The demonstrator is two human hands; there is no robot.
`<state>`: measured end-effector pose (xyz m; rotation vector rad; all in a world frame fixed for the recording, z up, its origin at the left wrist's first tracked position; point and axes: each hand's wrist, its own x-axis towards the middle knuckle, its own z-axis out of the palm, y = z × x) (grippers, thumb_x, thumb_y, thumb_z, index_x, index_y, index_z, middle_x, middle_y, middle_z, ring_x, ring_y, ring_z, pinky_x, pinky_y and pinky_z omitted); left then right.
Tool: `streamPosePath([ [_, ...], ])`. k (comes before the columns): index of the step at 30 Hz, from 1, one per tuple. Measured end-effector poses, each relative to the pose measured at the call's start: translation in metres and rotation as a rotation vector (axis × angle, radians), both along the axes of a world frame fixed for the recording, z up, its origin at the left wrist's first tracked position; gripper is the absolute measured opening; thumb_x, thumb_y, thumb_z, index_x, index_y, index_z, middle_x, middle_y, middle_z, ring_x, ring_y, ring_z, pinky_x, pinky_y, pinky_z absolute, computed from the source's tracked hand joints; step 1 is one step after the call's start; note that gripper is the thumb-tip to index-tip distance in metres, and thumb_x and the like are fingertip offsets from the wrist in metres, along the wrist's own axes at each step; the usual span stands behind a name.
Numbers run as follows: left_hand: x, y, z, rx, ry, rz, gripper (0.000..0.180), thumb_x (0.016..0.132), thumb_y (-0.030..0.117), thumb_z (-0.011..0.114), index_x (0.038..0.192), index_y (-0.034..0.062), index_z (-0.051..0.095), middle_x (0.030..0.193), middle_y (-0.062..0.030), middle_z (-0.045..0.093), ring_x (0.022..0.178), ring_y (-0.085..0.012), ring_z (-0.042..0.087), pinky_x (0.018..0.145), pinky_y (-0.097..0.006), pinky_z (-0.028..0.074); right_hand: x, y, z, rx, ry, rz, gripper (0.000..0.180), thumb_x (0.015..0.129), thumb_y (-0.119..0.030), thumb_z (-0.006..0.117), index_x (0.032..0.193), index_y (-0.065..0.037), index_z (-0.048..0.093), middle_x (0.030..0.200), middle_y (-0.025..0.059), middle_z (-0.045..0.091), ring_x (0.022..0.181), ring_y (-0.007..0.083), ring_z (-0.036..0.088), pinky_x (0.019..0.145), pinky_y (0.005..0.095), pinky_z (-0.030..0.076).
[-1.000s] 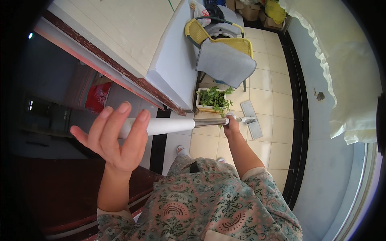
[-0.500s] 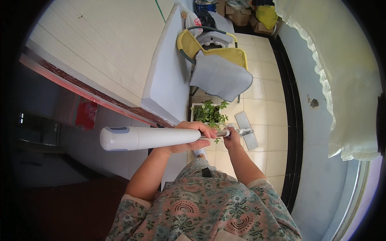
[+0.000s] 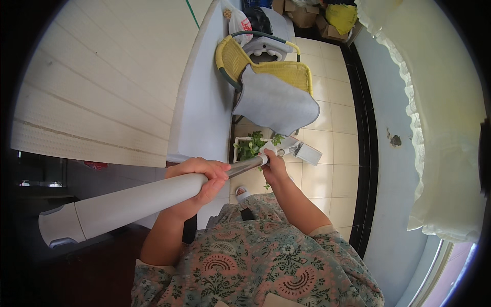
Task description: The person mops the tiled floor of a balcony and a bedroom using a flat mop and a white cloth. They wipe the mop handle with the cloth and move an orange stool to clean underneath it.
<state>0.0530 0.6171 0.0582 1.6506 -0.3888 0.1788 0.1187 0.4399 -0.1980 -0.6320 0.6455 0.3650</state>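
A flat mop runs across the view, its thick white handle point(image 3: 128, 207) reaching toward the lower left. My left hand point(image 3: 198, 176) wraps around the front of that handle where it meets the metal pole point(image 3: 245, 166). Farther down, my right hand point(image 3: 274, 168) is closed around the pole near a white collar. The grey rectangular mop head point(image 3: 309, 153) lies on the tiled floor, partly hidden behind the pole and its joint. Beside it stands a leafy green plant in a white planter point(image 3: 249, 147), just beyond my right hand.
A yellow woven chair point(image 3: 284, 72) draped with a grey cloth point(image 3: 276, 100) stands ahead. Behind it are bags and cardboard boxes point(image 3: 302, 16). A low pale wall point(image 3: 202, 97) borders the left; a black skirting point(image 3: 364, 133) and white curtain point(image 3: 445, 128) line the right.
The white handle end has swung toward the lower left. Both hands have shifted left with it. The mop head has moved up and left, closer to the planter, and turned.
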Motion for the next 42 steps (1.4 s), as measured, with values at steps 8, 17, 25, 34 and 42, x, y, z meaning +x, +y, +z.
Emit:
streamPosePath([
  [8,0.025,-0.038,0.023,0.124,0.075,0.144,0.006,0.075,-0.001,0.061,0.074,-0.0016,0.055,0.076,-0.0107,0.061,0.078,-0.0212,0.061,0.079,-0.038,0.049,0.051,0.013,0.009,0.106,0.020,0.266,0.024,0.077,-0.011,0.059,0.094,-0.001,0.046,0.083,0.0090,0.054,0.073,0.0194,0.057,0.061,0.0305,0.048],
  [17,0.040,-0.040,0.026,0.081,0.149,0.522,0.014,0.078,0.009,0.064,0.079,-0.0001,0.055,0.076,-0.0102,0.062,0.081,-0.0234,0.061,0.079,-0.038,0.048,0.085,0.034,0.007,0.064,0.052,0.442,0.019,0.075,-0.011,0.058,0.090,-0.007,0.047,0.079,0.0052,0.050,0.069,0.0160,0.050,0.058,0.0313,0.043],
  [25,0.068,-0.044,0.044,0.107,0.083,0.486,0.016,0.076,0.009,0.066,0.077,-0.0021,0.054,0.072,-0.0109,0.061,0.077,-0.0211,0.061,0.080,-0.041,0.049,0.105,0.037,0.014,0.067,0.056,0.449,0.019,0.076,-0.010,0.057,0.091,-0.002,0.048,0.084,0.0084,0.053,0.071,0.0181,0.053,0.058,0.0327,0.046],
  [34,0.104,-0.009,0.028,0.139,0.231,0.570,0.016,0.077,0.011,0.065,0.082,0.0005,0.054,0.079,-0.0112,0.062,0.085,-0.0235,0.060,0.084,-0.038,0.046,0.142,0.091,-0.025,0.063,0.152,0.487,0.013,0.074,-0.006,0.058,0.083,-0.005,0.048,0.076,0.0047,0.049,0.069,0.0143,0.051,0.061,0.0303,0.047],
  [42,0.124,0.030,0.048,-0.021,-0.029,0.485,0.022,0.082,0.021,0.060,0.078,0.0057,0.045,0.063,-0.0061,0.051,0.066,-0.0197,0.057,0.080,-0.041,0.048,0.158,0.126,-0.083,0.275,0.311,0.093,0.008,0.073,0.003,0.052,0.078,0.001,0.047,0.075,0.0117,0.054,0.070,0.0230,0.058,0.060,0.0319,0.051],
])
